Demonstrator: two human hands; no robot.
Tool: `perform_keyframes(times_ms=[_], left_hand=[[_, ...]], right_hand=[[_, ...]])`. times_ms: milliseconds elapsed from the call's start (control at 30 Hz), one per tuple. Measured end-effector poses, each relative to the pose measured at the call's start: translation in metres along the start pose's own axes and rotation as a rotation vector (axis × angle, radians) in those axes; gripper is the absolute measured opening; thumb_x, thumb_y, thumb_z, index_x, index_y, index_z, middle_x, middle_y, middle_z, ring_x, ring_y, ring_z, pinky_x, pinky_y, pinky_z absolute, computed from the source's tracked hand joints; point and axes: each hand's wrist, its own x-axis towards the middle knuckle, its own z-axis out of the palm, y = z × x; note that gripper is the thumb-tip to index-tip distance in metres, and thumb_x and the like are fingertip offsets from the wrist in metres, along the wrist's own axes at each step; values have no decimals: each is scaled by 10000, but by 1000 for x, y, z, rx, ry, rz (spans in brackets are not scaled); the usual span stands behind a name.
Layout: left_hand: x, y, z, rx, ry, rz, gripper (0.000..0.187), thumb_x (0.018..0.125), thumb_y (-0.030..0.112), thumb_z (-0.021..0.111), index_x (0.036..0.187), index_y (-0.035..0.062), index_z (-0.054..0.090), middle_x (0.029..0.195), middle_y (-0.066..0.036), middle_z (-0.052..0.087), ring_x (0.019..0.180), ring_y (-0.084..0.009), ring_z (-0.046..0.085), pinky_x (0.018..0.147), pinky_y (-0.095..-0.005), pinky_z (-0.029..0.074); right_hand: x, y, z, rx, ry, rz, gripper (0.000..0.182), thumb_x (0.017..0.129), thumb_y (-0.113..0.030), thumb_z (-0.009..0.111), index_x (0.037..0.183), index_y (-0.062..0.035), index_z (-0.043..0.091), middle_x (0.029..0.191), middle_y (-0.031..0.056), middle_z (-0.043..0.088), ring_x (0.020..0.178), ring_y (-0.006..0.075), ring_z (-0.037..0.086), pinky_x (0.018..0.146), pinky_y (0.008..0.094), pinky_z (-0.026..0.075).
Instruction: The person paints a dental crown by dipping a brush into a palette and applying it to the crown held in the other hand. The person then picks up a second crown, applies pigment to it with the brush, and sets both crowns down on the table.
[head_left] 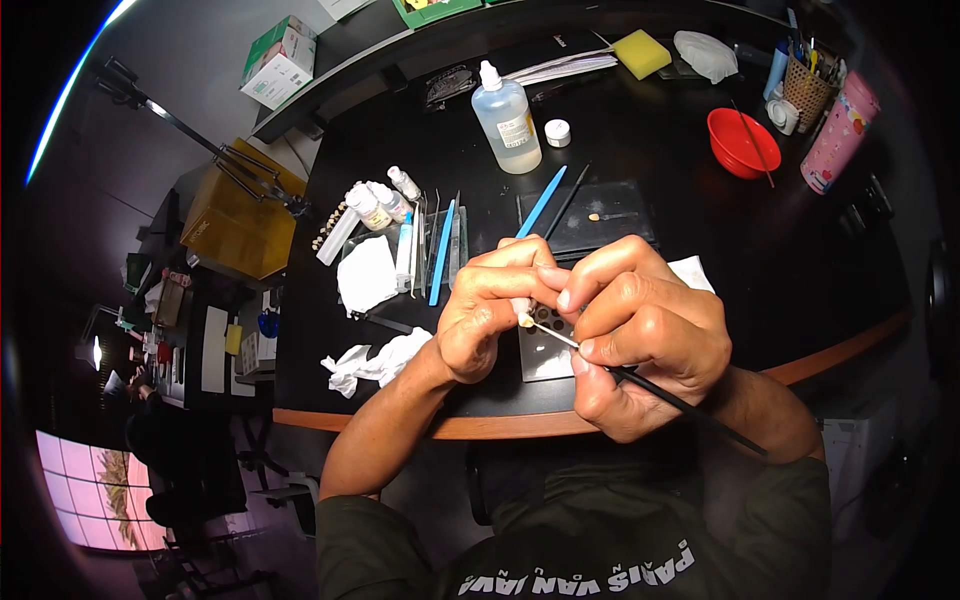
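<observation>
Between the thumb and fingers of my left hand (480,315) is a small cream-coloured dental crown (525,320). My right hand (655,335) grips a thin brush (695,408) with a black handle, pen-fashion. Its fine tip meets the crown or is very close to it; contact is hard to tell. The two hands come together at the fingertips, above a pale plate with dark round spots (546,360). Beyond them lies a dark palette (605,215) bearing a small dab of cream material, with a blue-handled tool (543,202) across its left side.
Left on the black desk are small bottles (368,205), slim tools, white tissue (367,275) and crumpled tissue (378,360). A clear squeeze bottle (507,125) stands behind. A red bowl (743,145), pink tumbler (840,135) and pen basket (808,92) are at right.
</observation>
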Motion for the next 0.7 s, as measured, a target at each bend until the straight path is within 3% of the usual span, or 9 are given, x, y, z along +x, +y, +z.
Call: perform_keyframes(times_ms=[700], left_hand=[[-1, 3, -1, -10, -17, -32, 534, 815, 342, 472, 976, -63, 782, 1008, -166, 759, 896, -246, 600, 879, -382, 393]], right_hand=[[-1, 0, 0, 19, 7, 1, 166, 702, 79, 688, 772, -36, 591, 773, 68, 614, 861, 302, 692, 714, 381, 564]])
